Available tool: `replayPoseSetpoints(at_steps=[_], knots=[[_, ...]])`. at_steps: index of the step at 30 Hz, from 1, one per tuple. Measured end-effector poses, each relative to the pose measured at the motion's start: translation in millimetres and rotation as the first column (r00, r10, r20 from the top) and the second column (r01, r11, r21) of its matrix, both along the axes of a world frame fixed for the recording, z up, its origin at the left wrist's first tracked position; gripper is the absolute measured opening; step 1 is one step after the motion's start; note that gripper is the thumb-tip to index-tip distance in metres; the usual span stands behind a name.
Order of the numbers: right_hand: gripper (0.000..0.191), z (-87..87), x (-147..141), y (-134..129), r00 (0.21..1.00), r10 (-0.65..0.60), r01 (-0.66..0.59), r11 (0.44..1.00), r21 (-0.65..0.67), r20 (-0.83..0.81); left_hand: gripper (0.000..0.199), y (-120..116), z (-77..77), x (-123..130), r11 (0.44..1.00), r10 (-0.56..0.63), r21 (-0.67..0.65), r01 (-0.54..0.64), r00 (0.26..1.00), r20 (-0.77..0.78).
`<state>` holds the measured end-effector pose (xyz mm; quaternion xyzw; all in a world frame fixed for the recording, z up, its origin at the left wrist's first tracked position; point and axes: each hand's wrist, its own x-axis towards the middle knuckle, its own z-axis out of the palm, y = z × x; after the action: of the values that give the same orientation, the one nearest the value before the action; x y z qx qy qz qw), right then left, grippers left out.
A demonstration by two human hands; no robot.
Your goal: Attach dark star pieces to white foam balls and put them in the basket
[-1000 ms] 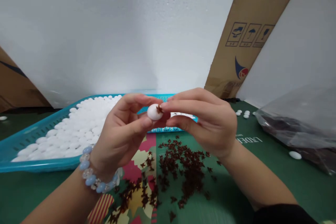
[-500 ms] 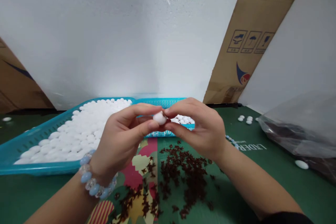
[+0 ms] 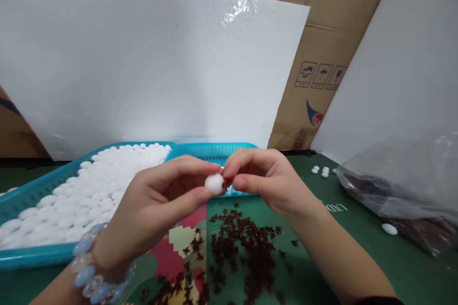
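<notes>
White ball (image 3: 214, 184), gripped between the left hand's (image 3: 153, 195) thumb below and index finger above, raised over the middle of the tabletop (image 3: 361, 224), to the right of the ball-filled basket (image 3: 36, 255)! A brown bit (image 3: 223, 183) shows at its right end, so this looks like the fitting step. The right hand (image 3: 268, 178) comes at it from the side, wrist low, index finger curled, thumb just apart; whether those tips grip anything, I cannot tell. Next calls for a steady left pinch and a gentle press, I'd judge, above the brown stars (image 3: 250, 243) scattered toward the near edge.
</notes>
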<state>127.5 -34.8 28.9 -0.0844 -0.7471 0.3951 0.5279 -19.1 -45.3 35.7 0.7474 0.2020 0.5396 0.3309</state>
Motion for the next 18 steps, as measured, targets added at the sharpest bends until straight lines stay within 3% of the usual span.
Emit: replayPoseSetpoints(at_steps=[3, 6, 12, 18], knots=[[0.005, 0.4, 2.5, -1.1, 0.995, -0.077, 0.077, 0.997, 0.007, 0.069, 0.019, 0.6, -0.3, 0.9, 1.000, -0.006, 0.012, 0.006, 1.000, -0.012], [0.004, -0.2, 2.4, -3.4, 0.970, -0.228, 0.213, 0.964, 0.158, 0.087, 0.018, 0.9, -1.7, 2.4, 1.000, 0.002, 0.022, -0.002, 1.000, -0.009], [0.006, -2.8, 1.1, -2.5, 0.915, -0.403, 0.352, 0.825, 0.442, 0.022, 0.015, 1.0, -4.1, 3.6, 0.998, 0.033, 0.053, -0.034, 0.999, 0.016], [0.011, -5.0, -2.9, -0.8, 0.840, -0.540, 0.467, 0.659, 0.590, -0.063, 0.012, -0.1, -6.6, 5.9, 0.988, 0.115, 0.103, -0.113, 0.993, -0.012]])
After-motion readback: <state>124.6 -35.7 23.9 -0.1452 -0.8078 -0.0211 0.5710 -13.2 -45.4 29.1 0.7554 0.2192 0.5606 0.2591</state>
